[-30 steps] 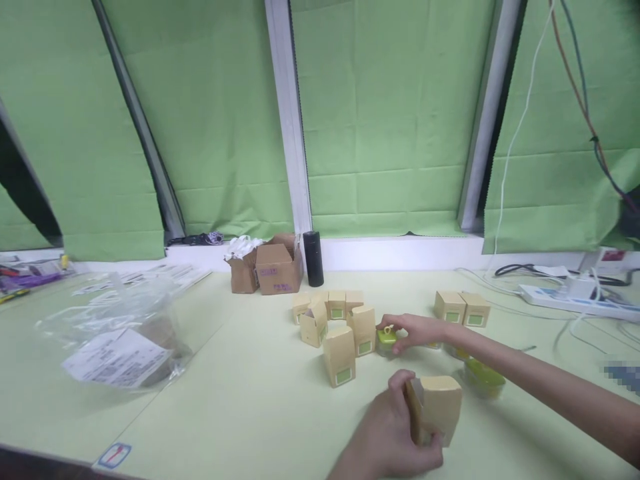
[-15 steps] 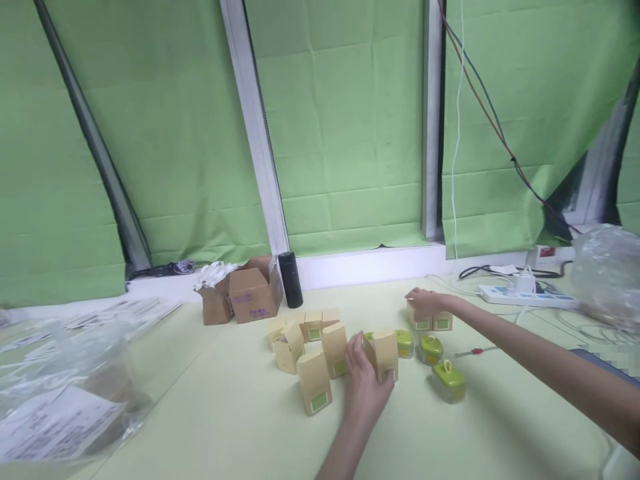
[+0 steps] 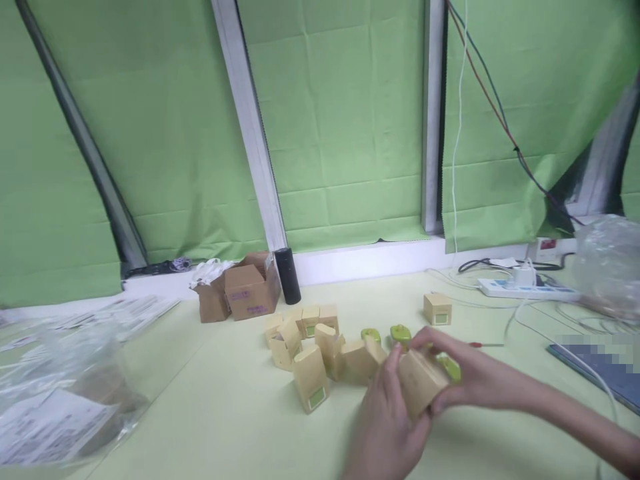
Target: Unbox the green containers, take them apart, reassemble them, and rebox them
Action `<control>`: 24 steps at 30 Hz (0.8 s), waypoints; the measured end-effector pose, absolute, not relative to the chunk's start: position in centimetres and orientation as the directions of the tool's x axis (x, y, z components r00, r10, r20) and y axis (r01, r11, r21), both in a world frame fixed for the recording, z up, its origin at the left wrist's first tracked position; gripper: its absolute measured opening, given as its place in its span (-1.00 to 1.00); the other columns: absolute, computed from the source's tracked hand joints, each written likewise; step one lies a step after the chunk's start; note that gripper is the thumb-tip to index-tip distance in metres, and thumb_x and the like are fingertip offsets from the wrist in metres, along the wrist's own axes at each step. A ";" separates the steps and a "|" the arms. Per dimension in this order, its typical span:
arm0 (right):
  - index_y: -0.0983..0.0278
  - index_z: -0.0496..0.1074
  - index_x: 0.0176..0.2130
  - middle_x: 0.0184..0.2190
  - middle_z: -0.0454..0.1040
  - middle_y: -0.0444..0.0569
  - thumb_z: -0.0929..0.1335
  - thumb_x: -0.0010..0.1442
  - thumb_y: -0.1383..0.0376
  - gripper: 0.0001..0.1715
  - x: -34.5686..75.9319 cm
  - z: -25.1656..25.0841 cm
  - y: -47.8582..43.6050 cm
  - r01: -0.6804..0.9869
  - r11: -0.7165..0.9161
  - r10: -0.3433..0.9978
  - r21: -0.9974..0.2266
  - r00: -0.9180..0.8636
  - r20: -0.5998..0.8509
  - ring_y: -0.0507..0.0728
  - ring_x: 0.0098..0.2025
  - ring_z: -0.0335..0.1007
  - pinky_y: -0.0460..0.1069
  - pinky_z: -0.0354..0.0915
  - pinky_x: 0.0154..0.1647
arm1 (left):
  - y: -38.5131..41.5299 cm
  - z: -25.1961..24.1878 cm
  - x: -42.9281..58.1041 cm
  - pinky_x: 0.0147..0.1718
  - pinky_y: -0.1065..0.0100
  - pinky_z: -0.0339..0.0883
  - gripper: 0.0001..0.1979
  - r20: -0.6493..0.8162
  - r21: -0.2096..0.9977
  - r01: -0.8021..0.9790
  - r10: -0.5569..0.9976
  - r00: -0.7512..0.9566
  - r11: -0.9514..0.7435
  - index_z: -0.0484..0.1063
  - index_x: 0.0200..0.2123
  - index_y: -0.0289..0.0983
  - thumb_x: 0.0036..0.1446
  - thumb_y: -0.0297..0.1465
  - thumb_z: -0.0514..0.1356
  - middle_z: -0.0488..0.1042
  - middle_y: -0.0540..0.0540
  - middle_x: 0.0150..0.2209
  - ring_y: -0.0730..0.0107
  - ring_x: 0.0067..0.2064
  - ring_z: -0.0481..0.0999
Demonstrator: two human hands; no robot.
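Both my hands are together at the front right of the table, closed around a small tan cardboard box (image 3: pixel 423 381). My left hand (image 3: pixel 387 423) grips its left side and underside, while my right hand (image 3: pixel 463 373) holds it from the right. Just left of them, another tan box with raised flaps (image 3: pixel 359 360) leans near my left fingers. Farther left stand an upright tall-flapped box (image 3: pixel 310 379) with a green label and several similar boxes. Green-lidded containers (image 3: pixel 400 335) sit behind my hands; another green lid (image 3: pixel 450 368) is partly hidden by my right hand.
One closed tan box (image 3: pixel 437 310) stands at the back right. Behind are a brown carton (image 3: pixel 250 291), a black cylinder (image 3: pixel 287 277) and a white power strip (image 3: pixel 525 291) with cables. A dark flat device (image 3: pixel 595 373) lies right; a plastic bag (image 3: pixel 55 407) lies left.
My right hand has come back from the two boxes at the back right, where one now remains. Both hands now meet on one box. The box formerly in my left hand appears to be left of them.
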State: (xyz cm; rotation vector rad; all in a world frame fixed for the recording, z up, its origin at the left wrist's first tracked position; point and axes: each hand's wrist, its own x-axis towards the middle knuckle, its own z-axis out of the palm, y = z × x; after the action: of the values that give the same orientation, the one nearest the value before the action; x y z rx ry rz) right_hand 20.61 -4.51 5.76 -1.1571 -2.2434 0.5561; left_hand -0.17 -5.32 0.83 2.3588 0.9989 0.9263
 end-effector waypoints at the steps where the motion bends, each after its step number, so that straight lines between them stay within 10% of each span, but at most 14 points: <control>1: 0.15 0.25 -0.02 -0.10 0.35 0.00 0.48 -0.08 0.10 -0.34 19.9 5.3 -5.5 0.630 0.559 0.826 -0.539 -0.479 0.298 0.26 -0.07 0.31 0.10 0.30 -0.16 | -5.4 0.8 -0.2 0.15 0.09 0.09 -0.23 0.375 0.606 0.465 0.748 0.548 -0.645 -0.20 0.25 -0.27 0.02 -0.44 0.13 0.07 -0.26 0.24 0.11 0.23 0.10; 8: 0.22 0.24 -0.09 -0.25 0.43 0.01 0.47 -0.05 0.21 -0.44 17.8 1.4 -6.1 0.790 0.585 0.742 -0.183 -0.431 0.514 0.23 -0.25 0.37 0.07 0.26 -0.32 | -4.5 -0.3 -0.6 0.08 0.13 0.15 -0.22 0.341 0.591 0.487 0.746 0.572 -0.643 -0.14 0.27 -0.23 -0.02 -0.47 0.10 0.19 -0.23 0.17 0.06 0.16 0.19; 19: 0.16 0.23 -0.17 -0.39 0.46 -0.03 0.39 0.07 0.20 -0.66 18.9 -3.8 -6.0 0.825 0.565 0.529 -0.002 -0.360 0.769 0.19 -0.38 0.42 0.05 0.26 -0.40 | -3.0 -3.7 -0.5 -0.07 0.12 0.27 -0.12 0.324 0.531 0.553 0.757 0.567 -0.642 -0.05 0.24 -0.22 -0.25 -0.58 0.09 0.29 -0.25 0.03 -0.02 0.03 0.30; 24: 0.17 0.23 -0.28 -0.52 0.39 -0.12 0.31 0.10 -0.03 -0.64 19.0 -1.2 -7.4 0.701 0.683 0.607 -0.204 -0.390 0.693 0.11 -0.52 0.33 -0.02 0.20 -0.52 | -3.5 -4.3 -1.3 0.02 0.09 0.20 -0.27 0.445 0.570 0.509 0.763 0.468 -0.645 0.05 0.13 -0.15 -0.19 -0.64 0.04 0.24 -0.19 0.04 0.08 0.12 0.21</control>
State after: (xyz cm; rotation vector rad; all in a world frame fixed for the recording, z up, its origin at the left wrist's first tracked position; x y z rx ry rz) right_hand 18.97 -7.39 -1.16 -1.0004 -2.1154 -0.1546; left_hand -1.31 -3.48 -4.25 2.3623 1.0723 0.9836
